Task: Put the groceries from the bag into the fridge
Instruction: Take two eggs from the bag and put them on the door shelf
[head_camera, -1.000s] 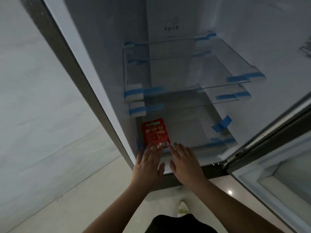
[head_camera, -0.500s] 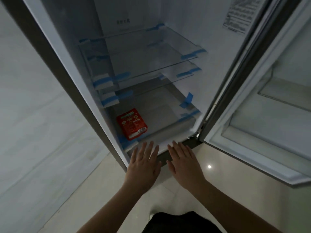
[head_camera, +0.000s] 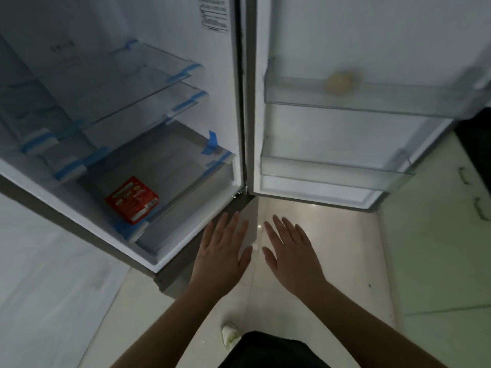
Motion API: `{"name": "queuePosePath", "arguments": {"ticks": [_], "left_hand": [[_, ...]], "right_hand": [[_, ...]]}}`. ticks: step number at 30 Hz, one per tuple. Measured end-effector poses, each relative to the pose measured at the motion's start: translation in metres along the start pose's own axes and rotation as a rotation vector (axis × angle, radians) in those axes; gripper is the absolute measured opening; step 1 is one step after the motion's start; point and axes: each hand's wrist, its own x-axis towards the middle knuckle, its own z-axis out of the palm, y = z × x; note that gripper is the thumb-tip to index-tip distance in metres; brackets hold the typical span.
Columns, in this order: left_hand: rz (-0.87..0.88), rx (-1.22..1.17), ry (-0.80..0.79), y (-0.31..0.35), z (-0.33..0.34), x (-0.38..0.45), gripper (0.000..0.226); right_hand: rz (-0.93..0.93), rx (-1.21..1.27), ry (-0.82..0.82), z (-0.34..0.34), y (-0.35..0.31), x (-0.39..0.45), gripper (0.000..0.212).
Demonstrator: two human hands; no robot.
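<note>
The fridge [head_camera: 228,75] stands open with its glass shelves taped in blue. A red packet [head_camera: 132,200] lies flat on the lowest shelf [head_camera: 186,160], near the front left. My left hand [head_camera: 223,251] and my right hand [head_camera: 289,251] hover side by side outside the fridge, below its bottom right corner, over the floor. Both are flat, fingers straight and spread, and hold nothing. The grocery bag is out of view.
The fridge door [head_camera: 372,35] is swung wide to the right, with two clear door bins; the upper bin [head_camera: 292,91] holds a pale round item [head_camera: 338,82]. Pale green cabinets [head_camera: 438,235] stand at the right. A shoe tip [head_camera: 229,334] shows on the tiled floor.
Both hands have drawn back from the red packet and out of the fridge. The view has swung to the right, bringing the open door and its bins into sight.
</note>
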Motion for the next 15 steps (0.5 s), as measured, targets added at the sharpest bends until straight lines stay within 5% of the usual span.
{"name": "queuePosePath", "arguments": {"ticks": [15], "left_hand": [[0.407,-0.022,-0.042,0.151,-0.004,0.004,0.064]], "right_hand": [[0.486,-0.006,0.066,-0.042,0.085,-0.148,0.061]]}}
